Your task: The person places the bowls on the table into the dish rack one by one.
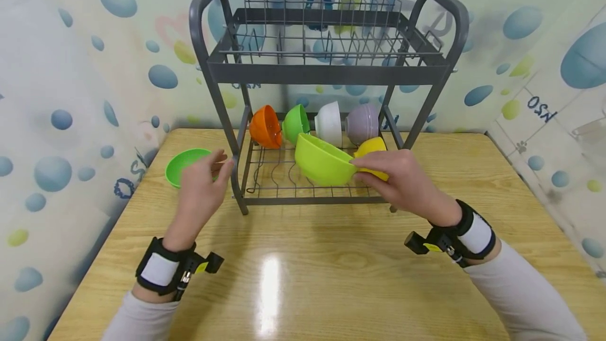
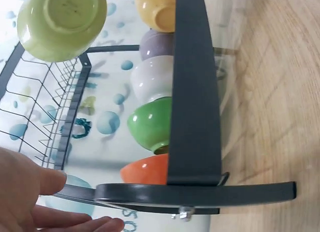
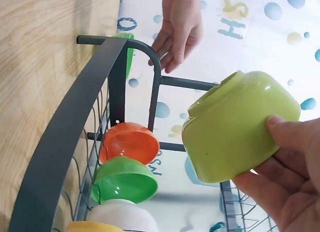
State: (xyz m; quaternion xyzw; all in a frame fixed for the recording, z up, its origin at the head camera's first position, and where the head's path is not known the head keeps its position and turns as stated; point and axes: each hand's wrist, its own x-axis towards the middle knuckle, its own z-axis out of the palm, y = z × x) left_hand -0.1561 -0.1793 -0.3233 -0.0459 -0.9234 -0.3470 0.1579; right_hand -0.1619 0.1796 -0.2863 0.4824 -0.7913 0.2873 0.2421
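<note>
Lime-green and tilted, the large bowl (image 1: 326, 161) hangs by the front edge of the rack (image 1: 331, 74), pinched in the right hand (image 1: 400, 178); a steady wrist should spare it a knock. The lower tier (image 1: 312, 201) holds an orange bowl (image 1: 259, 127), green bowl (image 1: 294, 123), white bowl (image 1: 329, 124), purple bowl (image 1: 362, 123) and, toward its right edge, yellow bowl (image 1: 371, 146); near the left corner of the desk (image 1: 331, 257), the left hand (image 1: 203, 183), loose-fingered, holds nothing beside a green dish (image 1: 180, 164).

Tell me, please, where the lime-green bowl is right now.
In the head view, the right hand holds the lime-green bowl in front of the rack, left of the yellow bowl.
</note>
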